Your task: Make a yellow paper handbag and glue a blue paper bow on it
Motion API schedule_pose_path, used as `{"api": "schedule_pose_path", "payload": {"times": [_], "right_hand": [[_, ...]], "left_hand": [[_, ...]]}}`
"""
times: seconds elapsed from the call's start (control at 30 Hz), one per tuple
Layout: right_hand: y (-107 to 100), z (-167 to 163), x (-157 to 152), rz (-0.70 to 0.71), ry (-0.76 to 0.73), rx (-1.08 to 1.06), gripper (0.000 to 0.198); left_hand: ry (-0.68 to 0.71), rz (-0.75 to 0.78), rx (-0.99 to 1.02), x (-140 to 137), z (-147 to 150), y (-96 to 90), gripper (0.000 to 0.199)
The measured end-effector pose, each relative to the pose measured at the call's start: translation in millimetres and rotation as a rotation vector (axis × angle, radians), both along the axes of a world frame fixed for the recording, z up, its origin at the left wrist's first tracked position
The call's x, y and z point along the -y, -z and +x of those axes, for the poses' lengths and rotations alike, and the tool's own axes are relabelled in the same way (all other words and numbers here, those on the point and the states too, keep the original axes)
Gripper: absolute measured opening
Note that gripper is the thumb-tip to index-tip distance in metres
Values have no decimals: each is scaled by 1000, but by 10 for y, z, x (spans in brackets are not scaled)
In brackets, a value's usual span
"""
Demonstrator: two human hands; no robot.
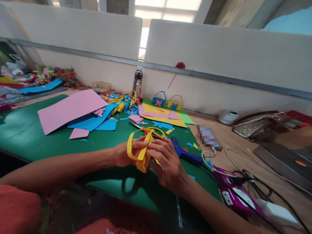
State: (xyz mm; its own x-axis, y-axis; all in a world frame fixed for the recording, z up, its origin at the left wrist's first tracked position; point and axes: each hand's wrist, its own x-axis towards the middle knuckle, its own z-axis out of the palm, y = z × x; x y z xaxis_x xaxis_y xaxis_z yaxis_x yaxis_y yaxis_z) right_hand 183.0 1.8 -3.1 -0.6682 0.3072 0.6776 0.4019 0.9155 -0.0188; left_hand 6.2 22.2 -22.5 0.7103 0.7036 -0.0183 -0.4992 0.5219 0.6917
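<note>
A small yellow paper handbag (143, 159) with a looped strip handle is held up over the green mat (109, 177). My left hand (124, 152) grips it from the left, the handle looping past the fingers. From the right, my right hand (165, 161) closes its fingers on the bag's side and partly hides it. Just behind the hands lie scissors (156, 132) with red and yellow handles. A blue glue gun (181, 151) rests beside my right hand, and a clear glue stick (179, 211) shows below the wrist.
Pink sheets (73, 109) and blue sheets (106, 125) lie at left. Finished paper bags, one blue (159, 100) and one yellow (175, 103), stand at the back. A purple power strip (237, 191) with trailing cables is at right, near a white-edged handbag (253, 125).
</note>
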Motion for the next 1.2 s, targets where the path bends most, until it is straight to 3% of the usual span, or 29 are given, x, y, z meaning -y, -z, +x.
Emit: {"api": "schedule_pose_path", "payload": {"times": [0.23, 0.37, 0.83, 0.93, 1.07, 1.2], "right_hand": [[-8, -5, 16, -15, 38, 34, 12], [10, -29, -2, -25, 3, -2, 6], [16, 4, 10, -126, -24, 55, 14], [20, 3, 4, -135, -28, 35, 16], [22, 2, 2, -149, -39, 17, 19], [19, 8, 8, -157, -41, 13, 16]], "left_hand": [[59, 87, -51, 30, 17, -56, 51], [40, 61, -108, 31, 19, -35, 61], [77, 56, -184, -13, -29, -64, 45], [107, 59, -213, -49, -49, -55, 50], [122, 114, -271, -73, -57, -36, 54], [72, 186, -282, -41, -50, -41, 42]]}}
